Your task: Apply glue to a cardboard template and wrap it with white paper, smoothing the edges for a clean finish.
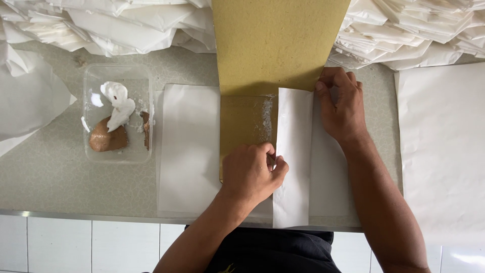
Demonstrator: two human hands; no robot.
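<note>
The person stands at a speckled counter (50, 172) with a white paper sheet (188, 151) spread flat and a long yellowish-brown board (273, 45) lying across its middle as a folding guide. The right flap (294, 151) of the sheet is turned over the board's edge. The left hand (251, 174), curled with fingertips pinching, presses that flap's lower part down so the crease holds. The right hand (341, 106) grips the flap's top corner against the board, keeping the fold square. A clear plastic tub (117, 114) of brown paste with a white wad sits near at left. Stacks of folded white paper (404, 30) line the back.
</note>
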